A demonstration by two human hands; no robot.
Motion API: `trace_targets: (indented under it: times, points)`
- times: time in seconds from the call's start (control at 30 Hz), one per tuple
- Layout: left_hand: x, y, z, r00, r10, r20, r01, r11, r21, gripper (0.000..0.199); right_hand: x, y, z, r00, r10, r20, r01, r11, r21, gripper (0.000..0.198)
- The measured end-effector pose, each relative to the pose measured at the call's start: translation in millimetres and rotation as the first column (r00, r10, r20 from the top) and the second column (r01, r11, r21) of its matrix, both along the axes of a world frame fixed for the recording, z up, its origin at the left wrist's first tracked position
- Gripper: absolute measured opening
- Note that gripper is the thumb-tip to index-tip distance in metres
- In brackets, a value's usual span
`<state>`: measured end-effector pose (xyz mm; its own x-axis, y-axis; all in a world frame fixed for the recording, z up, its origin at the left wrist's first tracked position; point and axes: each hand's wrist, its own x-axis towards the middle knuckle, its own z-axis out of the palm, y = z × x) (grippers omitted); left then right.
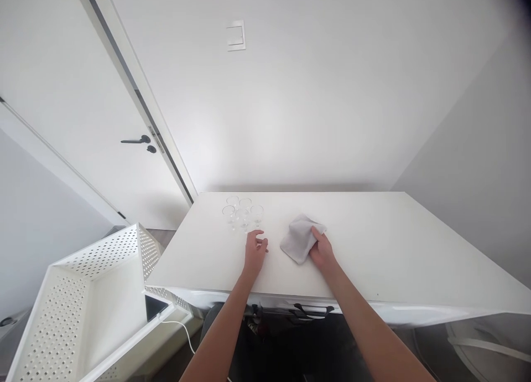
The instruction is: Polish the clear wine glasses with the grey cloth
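Observation:
My right hand (pixel 322 250) grips a light grey cloth (pixel 299 239) by its right side, with the thumb on top. The cloth is bunched and its lower corner hangs toward me over the white tabletop (pixel 365 243). To the left of it, my left hand (pixel 256 250) is over the table with loosely bent fingers held apart and nothing visible between them. Just beyond that hand stand several clear stemmed glasses (pixel 256 213), grouped close together near the table's back left. Their thin outlines blend into the white surface.
A white perforated shelf unit (pixel 113 293) stands left of the table, with a white cable (pixel 182 328) at its side. Behind the table rises a white wall with a switch (pixel 236 36). A door with a dark handle (pixel 136 140) is at the left.

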<state>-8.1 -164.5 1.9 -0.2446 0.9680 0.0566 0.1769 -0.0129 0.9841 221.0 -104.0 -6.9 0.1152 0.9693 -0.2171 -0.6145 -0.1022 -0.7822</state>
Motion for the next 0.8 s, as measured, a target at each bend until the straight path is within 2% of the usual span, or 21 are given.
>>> trace_targets:
  times: [0.1,0.23,0.37,0.47,0.57,0.8]
  points:
    - [7.4,-0.2,6.1,0.999,0.042,-0.011,-0.042,0.999,0.02,0.042,1.1,-0.6,-4.5,0.999,0.029,-0.04,-0.029,0.999,-0.014,0.031]
    - [12.9,-0.3,12.2,0.993,0.12,0.022,-0.118,0.991,-0.059,0.069,2.8,-1.8,-8.4,0.997,0.01,-0.077,-0.011,1.0,-0.011,0.033]
    - [13.6,6.2,17.4,0.992,0.113,0.053,-0.109,0.99,-0.087,0.083,1.9,0.8,-12.9,0.997,-0.031,-0.072,0.029,0.999,-0.029,0.035]
    - [14.0,17.4,18.2,0.991,0.106,0.081,-0.099,0.991,-0.089,0.084,0.4,2.8,-16.0,0.997,-0.022,-0.077,0.02,0.999,-0.027,0.035]
    - [16.2,30.5,15.8,0.99,0.093,0.108,-0.088,0.995,-0.055,0.077,-0.3,2.9,-17.2,0.998,0.016,-0.058,-0.017,1.0,-0.006,0.036]
    - [24.0,44.2,0.7,0.974,0.019,0.225,-0.052,0.988,0.143,0.063,-2.1,2.1,-17.4,0.998,0.048,-0.032,-0.046,0.998,0.037,0.041]
